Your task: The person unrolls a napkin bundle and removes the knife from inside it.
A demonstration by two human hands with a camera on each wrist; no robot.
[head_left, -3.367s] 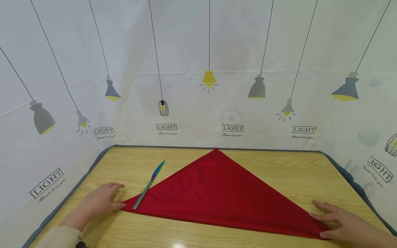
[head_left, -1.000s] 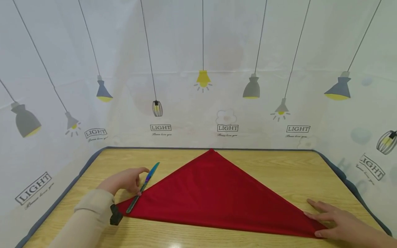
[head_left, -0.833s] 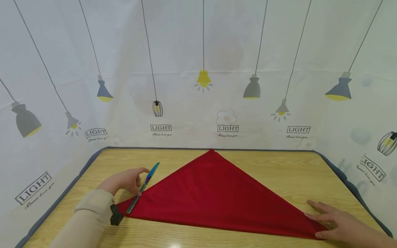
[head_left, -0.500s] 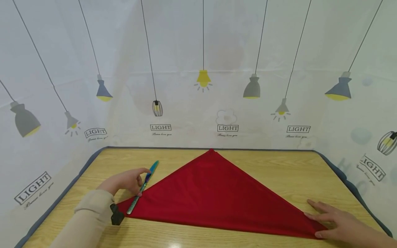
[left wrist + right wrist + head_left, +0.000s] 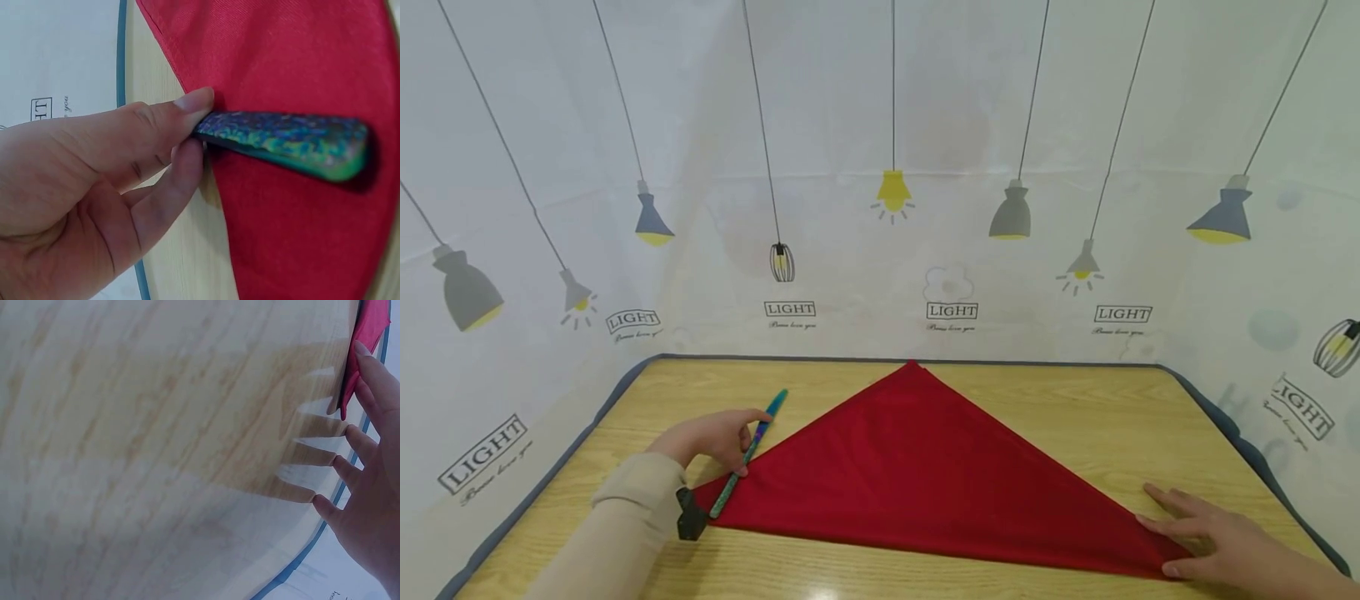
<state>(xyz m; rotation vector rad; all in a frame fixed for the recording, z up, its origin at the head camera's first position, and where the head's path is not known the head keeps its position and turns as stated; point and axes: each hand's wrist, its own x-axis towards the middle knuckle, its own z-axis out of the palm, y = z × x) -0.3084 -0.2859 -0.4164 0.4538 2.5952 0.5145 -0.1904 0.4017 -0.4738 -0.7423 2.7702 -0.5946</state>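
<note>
A red cloth (image 5: pixel 917 475) folded into a large triangle lies on the table, its peak pointing away from me. Across its left corner slants a table knife (image 5: pixel 725 498) with a rainbow-sheen blade and a speckled blue-green handle. My left hand (image 5: pixel 722 435) pinches the knife near its middle; in the left wrist view the thumb and a finger close on the handle (image 5: pixel 287 140), whose end hangs over the cloth. At the cloth's right corner my right hand (image 5: pixel 1225 537) rests with fingers spread. The right wrist view shows its thumb (image 5: pixel 362 350) on the cloth's tip.
The wooden table (image 5: pixel 1060 408) has a blue-grey edging (image 5: pixel 617 400) along its back and sides. Behind it hangs a white curtain (image 5: pixel 842 125) printed with lamps. A black device (image 5: pixel 691 517) is strapped at my left wrist, close by the cloth's left corner.
My left hand has gone from the cloth's left corner up to the knife and taken hold of it. The knife has tipped, its blade showing narrower. The right hand stays in place.
</note>
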